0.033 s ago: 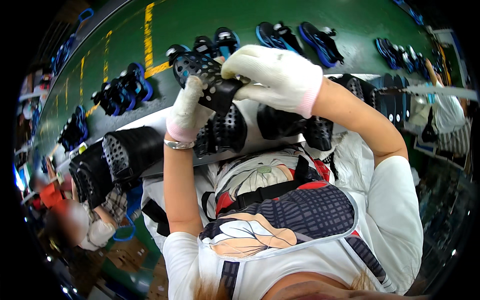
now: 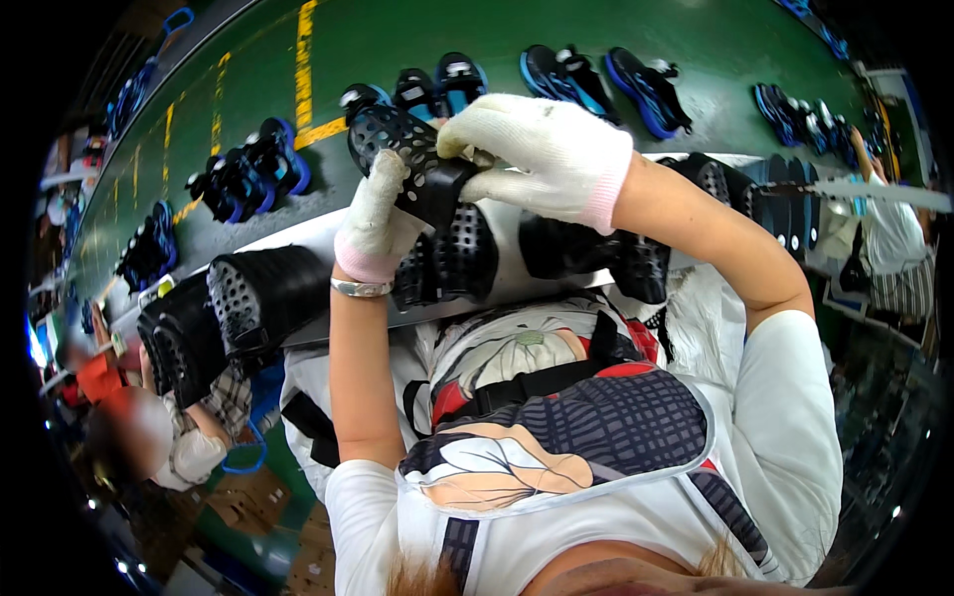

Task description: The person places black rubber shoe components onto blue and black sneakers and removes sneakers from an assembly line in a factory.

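A black shoe upper (image 2: 429, 175) with round perforations is held up in front of me, above the edge of the work surface. My left hand (image 2: 376, 223), in a white knit glove with a pink cuff, grips it from below, thumb pressed on the perforated side. My right hand (image 2: 542, 159), gloved the same way, pinches its right edge with thumb and fingers. The fingers of my left hand behind the upper are hidden. Just below it, more black perforated uppers (image 2: 465, 256) lie on the light work surface (image 2: 348, 316).
Stacked black uppers (image 2: 266, 303) stand at the left, and others (image 2: 641, 260) lie to the right. Beyond, blue-soled shoes (image 2: 646, 94) sit in groups on a green surface (image 2: 397, 30) with yellow lines. Co-workers (image 2: 189, 457) are at the far left and at the right (image 2: 894, 238).
The view has shifted slightly, so the background sits a little further right. Both hands keep hold of the shoe upper, the right hand slightly lower in the picture.
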The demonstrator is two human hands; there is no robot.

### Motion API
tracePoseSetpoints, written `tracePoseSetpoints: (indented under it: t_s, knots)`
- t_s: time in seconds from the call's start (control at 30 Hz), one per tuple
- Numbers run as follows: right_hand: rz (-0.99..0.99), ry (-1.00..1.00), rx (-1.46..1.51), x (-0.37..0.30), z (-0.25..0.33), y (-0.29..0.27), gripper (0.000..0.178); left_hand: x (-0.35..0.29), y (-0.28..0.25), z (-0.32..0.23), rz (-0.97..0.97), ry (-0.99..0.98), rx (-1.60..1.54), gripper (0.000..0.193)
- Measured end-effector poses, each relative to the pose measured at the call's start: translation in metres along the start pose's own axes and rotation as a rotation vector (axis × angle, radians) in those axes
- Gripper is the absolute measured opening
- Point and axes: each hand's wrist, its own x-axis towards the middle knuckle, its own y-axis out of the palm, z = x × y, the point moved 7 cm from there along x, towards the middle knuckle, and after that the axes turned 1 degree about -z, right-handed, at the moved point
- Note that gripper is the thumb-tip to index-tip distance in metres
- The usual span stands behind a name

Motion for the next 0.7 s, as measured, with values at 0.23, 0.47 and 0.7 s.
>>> tracePoseSetpoints:
  t_s: [0.23,0.47,0.7]
  knots:
    - [0.463,0.403,0.08,0.051,-0.015,0.079,0.05,-0.033,-0.092,-0.004,-0.345,0.171,-0.044,0.039]
    - [0.314,0.304,-0.224,0.085,-0.025,0.11,0.049,-0.021,-0.13,-0.005,-0.459,0.192,-0.036,0.023]
    - [0.5,0.594,-0.128,0.103,-0.085,0.13,0.049,-0.001,-0.162,0.017,-0.575,-0.196,0.184,0.045]
